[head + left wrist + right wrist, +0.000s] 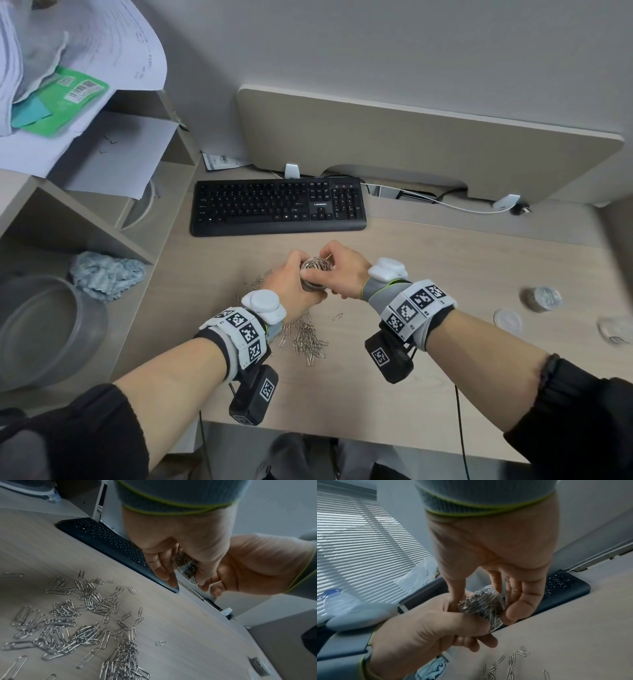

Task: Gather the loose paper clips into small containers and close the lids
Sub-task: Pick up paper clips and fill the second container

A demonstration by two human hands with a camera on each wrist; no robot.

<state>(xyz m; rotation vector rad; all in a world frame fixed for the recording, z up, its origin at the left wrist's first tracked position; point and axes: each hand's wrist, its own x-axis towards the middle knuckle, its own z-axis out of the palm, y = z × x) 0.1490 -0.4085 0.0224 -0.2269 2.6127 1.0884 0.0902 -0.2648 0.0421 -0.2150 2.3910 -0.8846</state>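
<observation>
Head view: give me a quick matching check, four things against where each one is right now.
Things:
1. container being filled
2. loose paper clips
3. second container
4. keyboard

Places:
A. far right on the desk, apart from both hands
B. scattered on the desk by the left wrist
C. gripped in the left hand, with the fingers of the right hand at its top
D. at the back of the desk, beyond the hands

Pairs: 1-C, 2-B, 3-A, 4-D
</observation>
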